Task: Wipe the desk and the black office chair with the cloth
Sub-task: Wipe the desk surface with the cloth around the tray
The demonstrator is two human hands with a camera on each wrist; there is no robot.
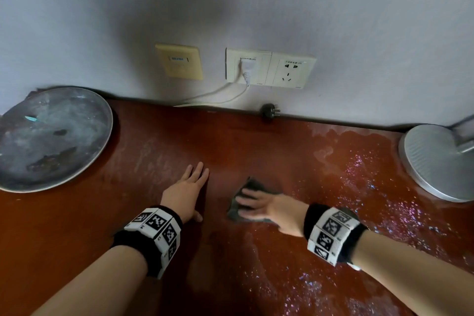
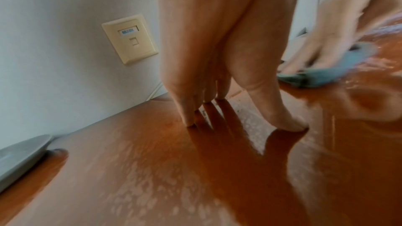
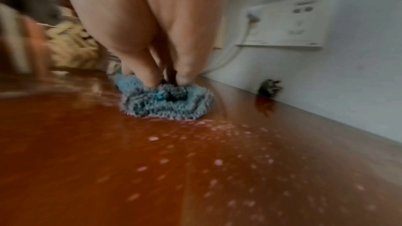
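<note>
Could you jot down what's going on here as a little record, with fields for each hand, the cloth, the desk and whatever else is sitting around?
Left hand: left hand flat on the desk, fingers straight, holding nothing
Right hand: right hand presses on the cloth
Cloth: blue-grey, fluffy, bunched on the desk
Desk: reddish-brown, glossy, pale specks and wet patches on the right part
Left of desk: round metal tray
Right of desk: round lamp base
By the wall: loose black plug
Wall: socket with a white plug in it
Chair: not in view

I see bare forearms, each wrist wrapped in a black band carrying a ring of white blocks printed with black square marker codes.
</note>
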